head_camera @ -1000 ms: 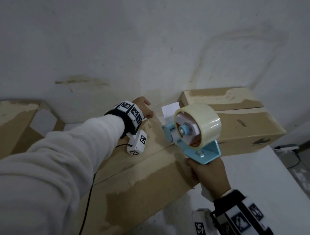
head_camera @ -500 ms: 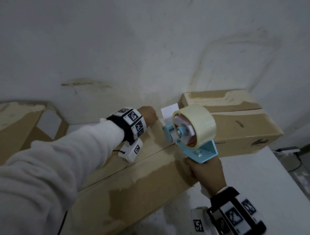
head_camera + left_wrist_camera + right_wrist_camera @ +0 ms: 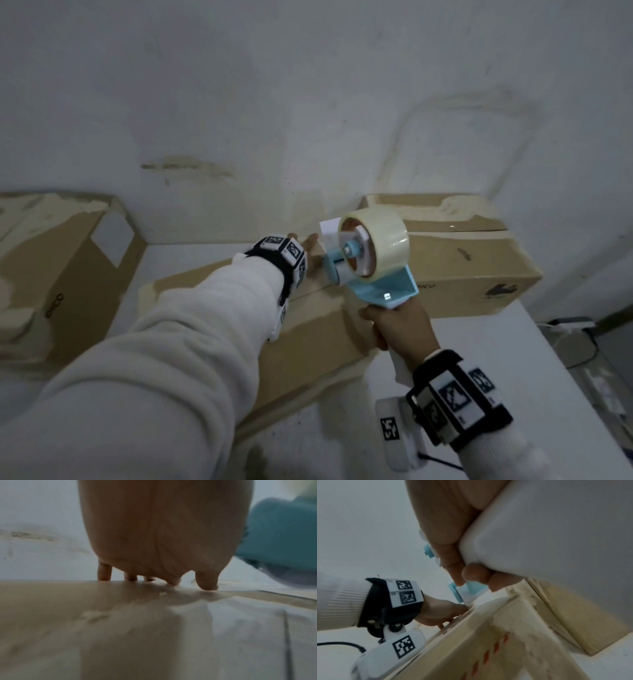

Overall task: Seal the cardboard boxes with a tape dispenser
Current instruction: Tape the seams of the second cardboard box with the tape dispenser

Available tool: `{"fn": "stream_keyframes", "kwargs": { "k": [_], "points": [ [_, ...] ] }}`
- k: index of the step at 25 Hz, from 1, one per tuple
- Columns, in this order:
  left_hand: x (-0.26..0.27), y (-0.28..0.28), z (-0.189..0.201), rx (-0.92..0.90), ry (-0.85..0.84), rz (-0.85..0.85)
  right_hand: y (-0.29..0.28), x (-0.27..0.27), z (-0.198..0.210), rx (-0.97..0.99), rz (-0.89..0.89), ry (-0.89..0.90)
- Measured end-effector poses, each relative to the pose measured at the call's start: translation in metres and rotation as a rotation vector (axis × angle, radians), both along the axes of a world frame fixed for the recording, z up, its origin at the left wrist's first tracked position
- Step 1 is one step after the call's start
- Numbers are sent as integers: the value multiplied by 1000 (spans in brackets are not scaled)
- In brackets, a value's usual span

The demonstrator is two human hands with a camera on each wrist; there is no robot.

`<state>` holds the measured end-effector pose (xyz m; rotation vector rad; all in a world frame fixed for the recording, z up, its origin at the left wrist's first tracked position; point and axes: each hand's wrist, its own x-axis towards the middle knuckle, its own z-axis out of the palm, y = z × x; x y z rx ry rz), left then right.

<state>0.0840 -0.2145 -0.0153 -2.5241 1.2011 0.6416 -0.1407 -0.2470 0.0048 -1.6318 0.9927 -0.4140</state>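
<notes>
Head view. The box (image 3: 301, 329) lies flat on the white table (image 3: 534, 359), its top seam running away from the viewer. The left hand (image 3: 308, 245) rests at the far end of the box top, mostly hidden behind its wristband (image 3: 284, 253); only the knuckles and part of the thumb show. The right hand (image 3: 399, 325) is wrapped round the white handle of the dispenser (image 3: 373, 274), whose front end meets the box top just beside the left hand. The roll (image 3: 376, 246) hides that contact point. A second box (image 3: 462, 260) stands behind, a third (image 3: 58, 274) at the left, cut off by the frame edge.

Left wrist view. The palm (image 3: 163, 527) fills the upper frame; the fingertips (image 3: 207, 582) point down and touch the box top (image 3: 85, 615), fingers straight and slightly apart. The dispenser (image 3: 281, 536) shows as a blurred blue shape at right. A glossy strip, apparently tape, is hard to make out.

Right wrist view. The fingers (image 3: 453, 561) curl round the handle (image 3: 547, 534), which blocks most of the dispenser. The left hand (image 3: 440, 614) presses the box edge (image 3: 471, 635) just below the dispenser's blue tip (image 3: 460, 592).
</notes>
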Motion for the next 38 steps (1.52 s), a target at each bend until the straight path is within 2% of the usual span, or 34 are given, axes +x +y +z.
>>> {"fn": "stream_keyframes", "kwargs": {
  "k": [1, 3, 5, 9, 12, 14, 17, 22, 29, 33, 36, 38],
  "points": [
    [5, -5, -6, 16, -11, -15, 1, -11, -2, 21, 5, -6],
    [3, -3, 4, 36, -5, 58, 7, -35, -7, 92, -2, -44],
    [-4, 7, 14, -54, -47, 109, 11, -52, -16, 126, -5, -75],
    [-20, 20, 21, -127, 7, 184, 16, -51, -34, 115, -52, -120],
    [-43, 40, 42, -200, 14, 135, 15, -42, -46, 80, -32, -96],
    [-67, 58, 54, -170, 43, 34, 10, -34, -49, 111, -17, -99],
    [-104, 74, 42, -95, 97, 29, 4, -12, -45, 122, 29, -114],
    [-98, 60, 2, -232, -76, 181, 0, 20, -30, 88, 118, -110],
    [-93, 57, -15, -309, -91, 244, -15, -5, -13, 55, 123, -69],
    [-96, 58, -15, -322, -151, 138, -11, -39, -16, 89, 95, -21],
    [-95, 51, -9, -280, -198, -130, -9, -43, -16, 119, 76, -33],
    [-92, 47, -9, -239, -163, -213, -8, -40, -14, 142, 82, -47]
  ]
}}
